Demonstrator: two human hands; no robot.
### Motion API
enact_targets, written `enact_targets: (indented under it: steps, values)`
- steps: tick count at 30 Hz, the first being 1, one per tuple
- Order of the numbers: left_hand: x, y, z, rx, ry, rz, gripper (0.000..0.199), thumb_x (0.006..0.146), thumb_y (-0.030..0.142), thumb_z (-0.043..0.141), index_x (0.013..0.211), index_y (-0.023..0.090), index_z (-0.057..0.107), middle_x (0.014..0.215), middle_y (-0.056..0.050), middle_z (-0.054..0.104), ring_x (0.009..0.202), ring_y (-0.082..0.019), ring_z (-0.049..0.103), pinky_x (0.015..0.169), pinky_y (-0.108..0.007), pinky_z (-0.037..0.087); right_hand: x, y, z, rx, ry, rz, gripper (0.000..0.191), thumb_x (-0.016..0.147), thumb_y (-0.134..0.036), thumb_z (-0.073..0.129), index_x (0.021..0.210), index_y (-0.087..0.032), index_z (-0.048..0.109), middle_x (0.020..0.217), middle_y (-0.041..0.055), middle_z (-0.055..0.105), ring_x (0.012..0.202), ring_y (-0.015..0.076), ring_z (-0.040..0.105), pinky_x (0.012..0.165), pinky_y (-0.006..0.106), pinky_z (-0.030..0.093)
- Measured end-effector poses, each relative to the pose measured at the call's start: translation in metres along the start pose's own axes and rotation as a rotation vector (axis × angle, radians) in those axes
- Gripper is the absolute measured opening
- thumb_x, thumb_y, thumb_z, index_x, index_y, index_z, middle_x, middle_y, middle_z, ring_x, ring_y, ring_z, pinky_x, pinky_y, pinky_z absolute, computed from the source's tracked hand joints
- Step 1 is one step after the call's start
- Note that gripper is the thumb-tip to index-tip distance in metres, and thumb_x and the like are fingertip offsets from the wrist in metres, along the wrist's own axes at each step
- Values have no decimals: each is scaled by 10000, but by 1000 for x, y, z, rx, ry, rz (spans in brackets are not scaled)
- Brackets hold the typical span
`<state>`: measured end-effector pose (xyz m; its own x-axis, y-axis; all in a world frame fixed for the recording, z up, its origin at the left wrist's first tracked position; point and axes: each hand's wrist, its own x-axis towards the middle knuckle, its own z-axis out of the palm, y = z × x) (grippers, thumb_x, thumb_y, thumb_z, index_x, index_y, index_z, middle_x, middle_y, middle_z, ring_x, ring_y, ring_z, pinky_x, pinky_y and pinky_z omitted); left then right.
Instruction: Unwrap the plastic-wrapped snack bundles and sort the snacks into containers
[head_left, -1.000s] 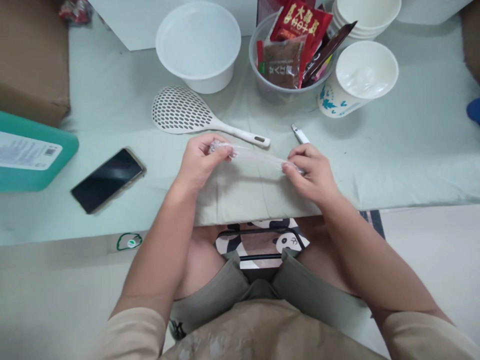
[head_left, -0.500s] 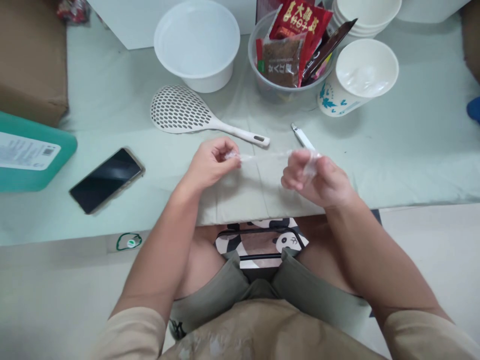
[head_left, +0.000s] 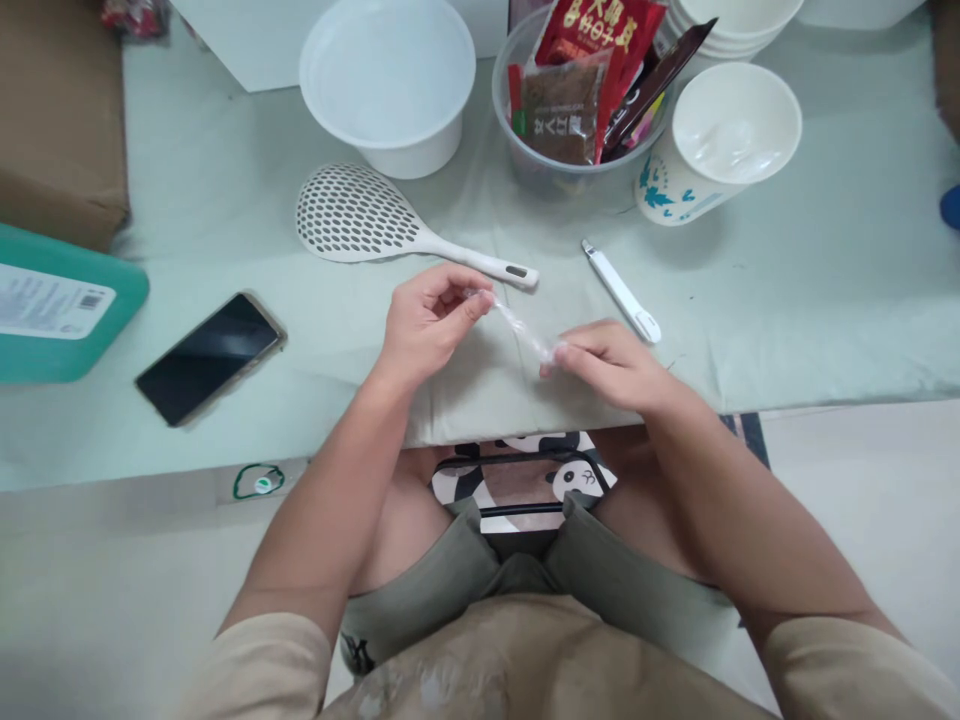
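Note:
A twisted strip of clear plastic film [head_left: 519,325] stretches between my two hands above the table's front edge. My left hand [head_left: 435,318] pinches its upper left end, just below the handle of a white slotted skimmer [head_left: 358,215]. The lower right end is pinched in my right hand [head_left: 609,365]. A slim white cutter [head_left: 621,292] lies on the cloth just above my right hand, untouched.
A phone [head_left: 210,358] and a green container [head_left: 67,310] are at the left. Along the back stand a white bowl [head_left: 420,148], a clear tub [head_left: 517,165] of snack packets and a tilted paper cup [head_left: 679,190] with plastic inside.
My right hand has moved slightly left and down and turned, uncovering the cutter. The film now slants downward to the right and looks twisted instead of level.

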<state>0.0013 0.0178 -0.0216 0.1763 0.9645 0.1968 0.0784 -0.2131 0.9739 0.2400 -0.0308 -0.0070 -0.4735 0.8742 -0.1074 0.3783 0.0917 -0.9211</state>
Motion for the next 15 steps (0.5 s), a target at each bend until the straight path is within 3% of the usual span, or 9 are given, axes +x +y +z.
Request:
enact_targets:
  steps: [1,3,5,7,9,11,13,15]
  values:
    - [0,-1,1,3,-26,0,387,764,568,860,805,199,750,728,-11,714,625,-99,613,557,-223,481,-1,-1,0,155,-98,14,524,968,-609,547,746,-175,739,559,-7,503,537,115,421,542,284,306]
    - [-2,-2,4,3,-99,-8,379,784,553,850,813,188,752,730,-13,724,627,-100,628,560,-216,488,-3,-4,2,474,-173,15,564,929,-709,568,868,-186,769,543,-37,436,502,105,356,516,276,292]
    - [-4,0,10,17,-151,30,316,832,484,824,805,177,753,732,-17,737,630,-98,642,574,-209,499,-2,-5,5,708,-96,10,578,901,-760,574,986,-218,753,552,-63,370,475,98,284,496,274,277]
    - [-7,3,16,73,-171,162,192,868,349,795,802,172,761,733,-19,750,641,-95,662,598,-199,510,1,-5,8,761,53,37,586,914,-774,535,1112,-253,716,593,-67,364,470,101,248,482,275,257]
    - [-10,5,21,147,-172,353,67,875,217,758,826,176,774,729,-13,755,654,-92,682,619,-189,518,4,-2,9,603,174,70,584,949,-759,485,1182,-261,684,638,-56,410,493,112,284,499,280,272]
    - [-12,7,24,201,-165,502,72,878,146,725,868,183,786,746,-12,763,672,-93,698,633,-186,525,5,1,10,304,241,62,554,987,-719,454,1144,-240,687,649,-40,458,537,125,362,555,289,310]
    - [-14,7,25,223,-137,560,110,887,126,705,898,189,795,787,-20,776,697,-97,712,644,-189,533,5,3,9,20,246,12,522,1020,-657,437,982,-207,698,632,-23,485,579,133,419,614,300,328]
    - [-15,7,25,228,-115,533,123,900,132,694,913,190,803,822,-30,786,726,-105,723,672,-202,547,5,3,9,-85,191,-46,529,1040,-593,419,804,-188,663,604,-16,474,579,128,417,629,304,322]
